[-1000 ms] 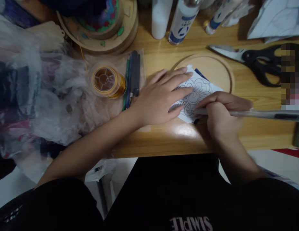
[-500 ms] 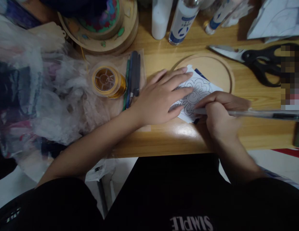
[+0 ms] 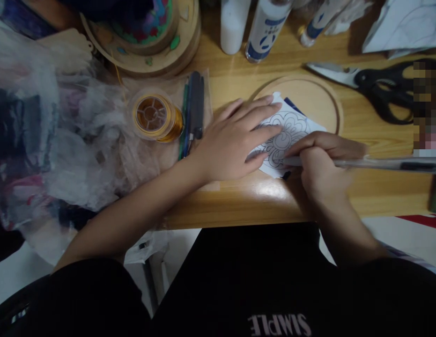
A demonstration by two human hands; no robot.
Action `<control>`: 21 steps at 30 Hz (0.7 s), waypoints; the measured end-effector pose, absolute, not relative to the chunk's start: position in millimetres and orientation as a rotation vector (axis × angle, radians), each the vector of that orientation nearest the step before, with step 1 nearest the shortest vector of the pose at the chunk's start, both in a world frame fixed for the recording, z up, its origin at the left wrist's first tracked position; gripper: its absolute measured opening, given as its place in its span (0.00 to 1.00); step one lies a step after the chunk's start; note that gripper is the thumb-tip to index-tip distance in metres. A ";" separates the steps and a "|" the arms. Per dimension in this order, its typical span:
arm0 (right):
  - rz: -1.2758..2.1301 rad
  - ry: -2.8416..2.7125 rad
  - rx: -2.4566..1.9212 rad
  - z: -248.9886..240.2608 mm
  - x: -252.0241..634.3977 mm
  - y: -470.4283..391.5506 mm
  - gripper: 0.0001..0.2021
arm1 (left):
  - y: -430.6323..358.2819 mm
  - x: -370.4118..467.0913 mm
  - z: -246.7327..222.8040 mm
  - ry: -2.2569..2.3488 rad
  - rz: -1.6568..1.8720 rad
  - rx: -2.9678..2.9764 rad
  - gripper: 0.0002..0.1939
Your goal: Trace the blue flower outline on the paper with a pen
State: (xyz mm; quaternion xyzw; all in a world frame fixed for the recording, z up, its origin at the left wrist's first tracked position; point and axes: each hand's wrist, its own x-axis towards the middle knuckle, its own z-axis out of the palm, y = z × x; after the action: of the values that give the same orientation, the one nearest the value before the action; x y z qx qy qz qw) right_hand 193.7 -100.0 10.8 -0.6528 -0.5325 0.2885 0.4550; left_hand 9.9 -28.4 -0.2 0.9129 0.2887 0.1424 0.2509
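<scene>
One clear pen [image 3: 382,164] is gripped by the right hand [image 3: 323,164], pretty much parallel to the table's front edge [image 3: 239,219], aimed left at the flower drawing [image 3: 284,135] farther in, pinned under the left hand [image 3: 235,145], fingers spread.

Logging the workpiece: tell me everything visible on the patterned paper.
The paper is a white sheet with a black-outlined flower, scalloped petals around a spiral centre. It lies at an angle over a round, wooden-looking board, a dark blue piece showing from under its edge. The left hand lies spread over its left side, hiding that part; the right hand covers its lower right, holding a pen whose tip seems to meet the drawing.
</scene>
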 end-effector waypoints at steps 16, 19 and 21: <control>0.719 -1.314 -1.662 12.7 194.4 -100.5 0.13 | -28.1 9.2 -1.2 0.779 0.385 2.473 0.23; 0.683 -1.318 -1.704 11.7 194.8 -102.0 0.13 | -28.3 9.2 -1.8 0.779 0.394 2.477 0.23; 0.684 -1.327 -1.707 12.5 194.6 -101.6 0.13 | -28.5 9.2 -1.3 0.780 0.394 2.484 0.23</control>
State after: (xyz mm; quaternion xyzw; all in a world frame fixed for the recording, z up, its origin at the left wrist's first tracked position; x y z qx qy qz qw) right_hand 194.6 -101.6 12.5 -0.6819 -0.5303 0.2733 0.4232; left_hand 9.2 -28.5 -1.3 0.9129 0.2869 0.1449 0.2515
